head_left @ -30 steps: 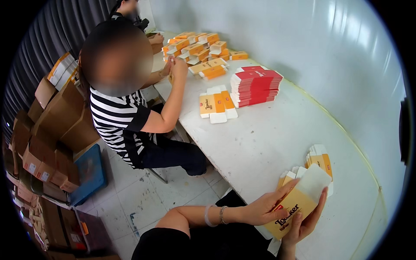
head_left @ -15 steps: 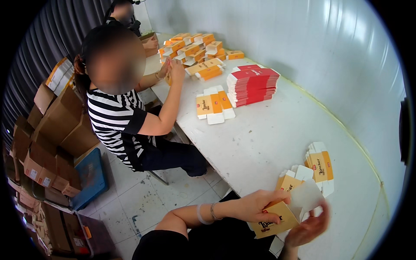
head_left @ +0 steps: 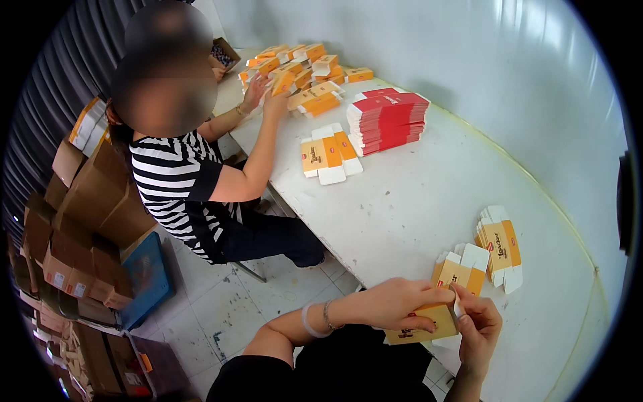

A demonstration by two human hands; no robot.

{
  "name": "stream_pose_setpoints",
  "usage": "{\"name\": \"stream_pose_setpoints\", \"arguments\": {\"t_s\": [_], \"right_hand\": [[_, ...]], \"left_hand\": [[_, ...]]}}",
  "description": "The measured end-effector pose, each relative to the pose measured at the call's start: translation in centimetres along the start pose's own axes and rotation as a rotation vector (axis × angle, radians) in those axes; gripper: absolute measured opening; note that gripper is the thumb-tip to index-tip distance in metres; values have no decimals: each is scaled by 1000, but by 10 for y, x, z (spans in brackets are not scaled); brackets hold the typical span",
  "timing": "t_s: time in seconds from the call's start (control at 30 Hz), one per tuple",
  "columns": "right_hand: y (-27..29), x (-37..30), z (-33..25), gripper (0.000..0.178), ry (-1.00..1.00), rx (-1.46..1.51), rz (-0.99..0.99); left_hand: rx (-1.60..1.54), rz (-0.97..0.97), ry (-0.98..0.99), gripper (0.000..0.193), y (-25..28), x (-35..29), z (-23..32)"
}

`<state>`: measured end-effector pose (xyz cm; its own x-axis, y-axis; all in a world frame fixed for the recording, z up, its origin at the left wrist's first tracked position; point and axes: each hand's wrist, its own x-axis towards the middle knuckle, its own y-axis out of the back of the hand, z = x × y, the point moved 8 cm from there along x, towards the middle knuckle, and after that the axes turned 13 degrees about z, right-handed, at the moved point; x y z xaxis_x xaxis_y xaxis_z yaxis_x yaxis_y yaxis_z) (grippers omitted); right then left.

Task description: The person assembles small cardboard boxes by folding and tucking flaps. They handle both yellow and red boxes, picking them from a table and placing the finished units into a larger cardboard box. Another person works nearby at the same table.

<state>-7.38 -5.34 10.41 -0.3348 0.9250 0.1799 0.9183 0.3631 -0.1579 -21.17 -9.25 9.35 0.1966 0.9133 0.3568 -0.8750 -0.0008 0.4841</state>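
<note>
Near the table's front edge, a small yellow-orange carton [head_left: 432, 321] is held between my two hands. My left hand [head_left: 392, 307] grips it from the left, with the thumb along the front panel and the fingers over the top. At the right end, my right hand [head_left: 481, 329] pinches a white end flap between thumb and fingertips; the flap is bent upward. What lies inside the carton is hidden. Just beyond my hands is a stack of flattened yellow cartons [head_left: 462, 268], and farther right is a second flattened stack [head_left: 502, 246].
A red stack of flat cartons [head_left: 388, 120] stands farther up the white table [head_left: 375, 221], beside flat yellow cartons [head_left: 328, 155]. Folded orange cartons [head_left: 295, 67] are heaped at the far end. A co-worker [head_left: 181, 167] sits at left; brown boxes [head_left: 100, 181] are piled behind.
My right hand has closed in on the carton's end, and the raised white flap is now bent between its fingers. The co-worker's hands have moved apart, near an orange carton.
</note>
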Motion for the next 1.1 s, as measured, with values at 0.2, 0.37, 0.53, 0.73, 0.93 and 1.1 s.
{"name": "stream_pose_setpoints", "arguments": {"t_s": [0.2, 0.37, 0.53, 0.73, 0.93, 1.1], "right_hand": [[20, 0, 4, 31, 105, -305, 100], [-3, 9, 2, 34, 163, -316, -86], [-2, 9, 3, 39, 164, -169, -260], [-23, 17, 1, 43, 448, -594, -213], [-8, 18, 16, 39, 200, -282, -369], [84, 33, 39, 26, 56, -267, 219]], "left_hand": [[-101, 281, -131, 51, 2, 7, 4], [-208, 351, 57, 50, 3, -7, -12], [-282, 442, -32, 47, 0, 1, -18], [-515, 496, 280, 42, -14, 0, -39], [-312, 382, 81, 40, -11, -10, -36], [401, 633, -528, 43, 101, 43, 42]]}}
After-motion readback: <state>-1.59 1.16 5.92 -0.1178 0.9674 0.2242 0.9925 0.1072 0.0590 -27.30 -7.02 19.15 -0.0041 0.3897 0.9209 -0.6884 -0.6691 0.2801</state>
